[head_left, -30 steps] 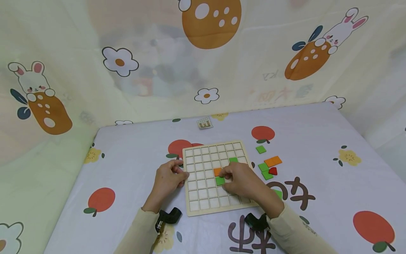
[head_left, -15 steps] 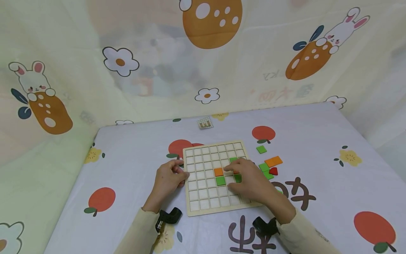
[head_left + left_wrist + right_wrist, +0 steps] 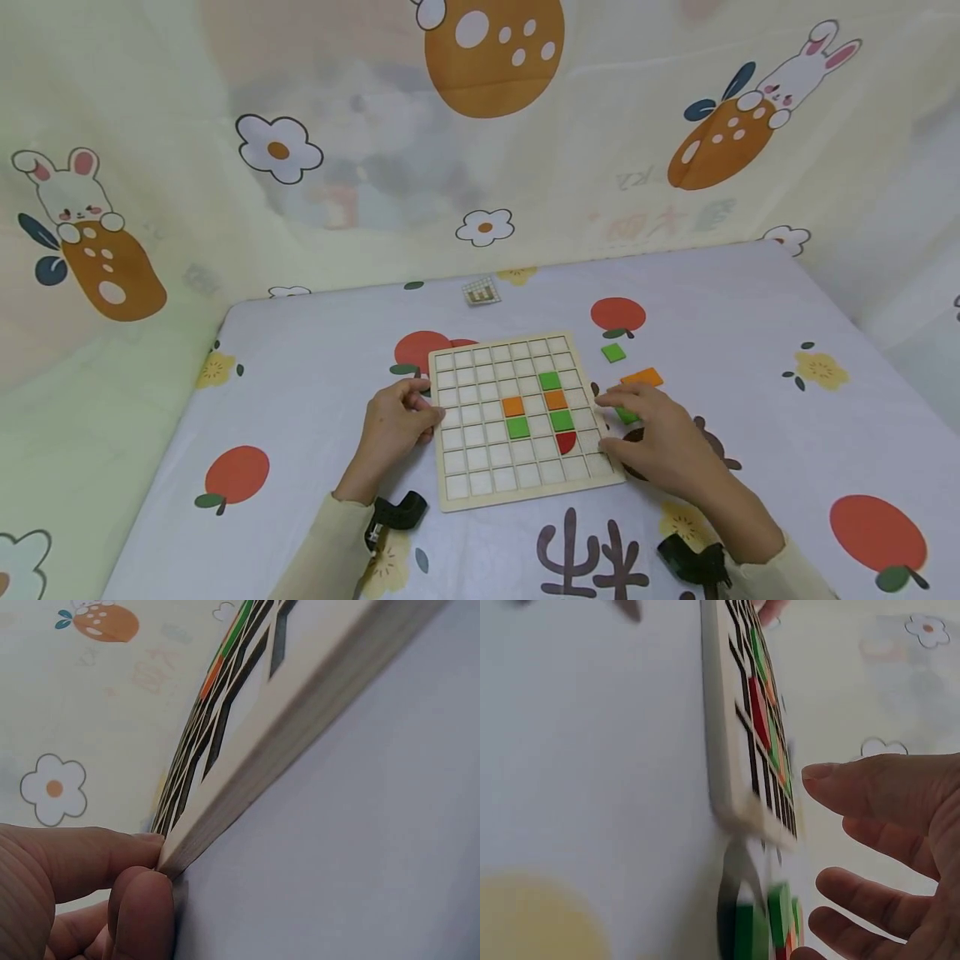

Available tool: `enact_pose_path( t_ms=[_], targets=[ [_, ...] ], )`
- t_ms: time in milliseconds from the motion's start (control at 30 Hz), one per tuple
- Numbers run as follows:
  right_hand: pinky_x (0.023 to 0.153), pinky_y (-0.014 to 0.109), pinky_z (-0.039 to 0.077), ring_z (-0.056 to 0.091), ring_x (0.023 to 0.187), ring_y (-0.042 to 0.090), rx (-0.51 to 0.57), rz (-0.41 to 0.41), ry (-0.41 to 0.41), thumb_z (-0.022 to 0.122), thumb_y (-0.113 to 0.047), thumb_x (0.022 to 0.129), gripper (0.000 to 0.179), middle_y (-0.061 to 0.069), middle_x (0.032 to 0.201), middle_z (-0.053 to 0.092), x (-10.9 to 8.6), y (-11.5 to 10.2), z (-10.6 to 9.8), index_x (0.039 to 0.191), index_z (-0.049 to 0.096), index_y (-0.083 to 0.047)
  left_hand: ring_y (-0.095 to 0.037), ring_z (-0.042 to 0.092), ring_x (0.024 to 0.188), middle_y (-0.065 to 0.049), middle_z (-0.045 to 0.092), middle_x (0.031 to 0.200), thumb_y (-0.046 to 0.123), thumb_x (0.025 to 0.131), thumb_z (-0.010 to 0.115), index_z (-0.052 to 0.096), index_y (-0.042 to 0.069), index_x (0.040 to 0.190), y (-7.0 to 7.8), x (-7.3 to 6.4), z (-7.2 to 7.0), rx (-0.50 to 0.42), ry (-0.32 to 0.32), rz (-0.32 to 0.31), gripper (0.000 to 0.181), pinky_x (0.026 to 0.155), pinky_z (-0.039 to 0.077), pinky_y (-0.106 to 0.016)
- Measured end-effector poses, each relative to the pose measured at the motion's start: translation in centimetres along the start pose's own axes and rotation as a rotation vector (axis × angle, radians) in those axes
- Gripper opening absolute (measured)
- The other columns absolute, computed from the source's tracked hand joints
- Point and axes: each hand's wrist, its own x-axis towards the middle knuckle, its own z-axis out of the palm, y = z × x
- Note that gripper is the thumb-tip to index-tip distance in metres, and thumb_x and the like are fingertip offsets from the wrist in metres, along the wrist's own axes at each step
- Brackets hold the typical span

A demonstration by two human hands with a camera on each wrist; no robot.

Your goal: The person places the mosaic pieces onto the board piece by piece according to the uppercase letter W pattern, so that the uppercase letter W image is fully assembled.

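Observation:
A pale wooden grid board lies on the table with green and orange square tiles and a red rounded piece in its cells. At its left edge, my left hand holds the rim with thumb and index finger; the left wrist view shows the fingertips against the rim. My right hand hovers by the right edge, thumb and fingers apart, nothing between them. Partly behind it lie loose pieces, including a green tile and an orange piece.
Another green tile lies beyond the board's far right corner. A small card with a printed grid pattern sits near the table's back edge. A printed cloth hangs behind the table.
My right hand has moved right, off the board's middle to its right edge, uncovering the tiles and red piece in the cells. The left hand stays at the left edge.

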Motion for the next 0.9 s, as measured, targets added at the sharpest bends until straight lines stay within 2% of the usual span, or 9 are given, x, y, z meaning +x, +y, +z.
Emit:
enact_pose_path(
  t_ms=[267, 367, 500, 567, 900],
  targets=[
    [0.093, 0.059, 0.053, 0.062, 0.115, 0.039, -0.064, 0.073, 0.030, 0.087, -0.012, 0.081, 0.045, 0.016, 0.126, 0.065, -1.8, 2.2, -0.8, 0.124, 0.075, -0.006, -0.011, 0.059, 0.052, -0.005, 0.065, 0.078, 0.004, 0.086, 0.080, 0.068, -0.001, 0.129, 0.0, 0.0, 0.0, -0.001, 0.005, 0.001, 0.045, 0.051, 0.048, -0.023],
    [0.082, 0.047, 0.054, 0.062, 0.100, 0.032, -0.092, 0.115, 0.022, 0.088, -0.014, 0.080, 0.045, 0.014, 0.116, 0.066, -2.2, 2.5, -0.9, 0.122, 0.076, -0.005, -0.011, 0.059, 0.052, -0.005, 0.065, 0.078, 0.005, 0.086, 0.081, 0.068, -0.001, 0.130, 0.0, 0.0, -0.1, 0.004, 0.006, 0.000, 0.046, 0.051, 0.047, -0.023],
    [0.066, 0.029, 0.042, 0.052, 0.083, 0.022, -0.103, 0.160, 0.011, 0.089, -0.014, 0.078, 0.043, 0.007, 0.097, 0.061, -2.6, 2.7, -0.9, 0.117, 0.077, -0.003, -0.012, 0.059, 0.053, -0.006, 0.064, 0.078, 0.005, 0.087, 0.081, 0.068, -0.001, 0.130, -0.1, 0.0, -0.1, 0.009, 0.006, 0.000, 0.046, 0.051, 0.047, -0.022],
    [0.062, 0.027, 0.037, 0.048, 0.080, 0.020, -0.094, 0.168, 0.004, 0.089, -0.013, 0.078, 0.040, 0.004, 0.091, 0.057, -2.7, 2.8, -0.9, 0.115, 0.078, -0.003, -0.012, 0.059, 0.053, -0.006, 0.064, 0.078, 0.005, 0.087, 0.081, 0.068, -0.001, 0.130, -0.1, 0.1, 0.0, 0.008, 0.005, -0.001, 0.046, 0.051, 0.047, -0.022],
    [0.058, 0.025, 0.038, 0.049, 0.074, 0.018, -0.104, 0.158, -0.019, 0.088, -0.011, 0.079, 0.028, 0.001, 0.086, 0.058, -2.3, 3.4, -1.1, 0.106, 0.082, -0.006, -0.011, 0.059, 0.054, -0.006, 0.064, 0.079, 0.004, 0.087, 0.081, 0.067, -0.001, 0.131, -0.1, 0.1, 0.1, 0.002, 0.003, -0.009, 0.046, 0.052, 0.049, -0.021]
  ],
)
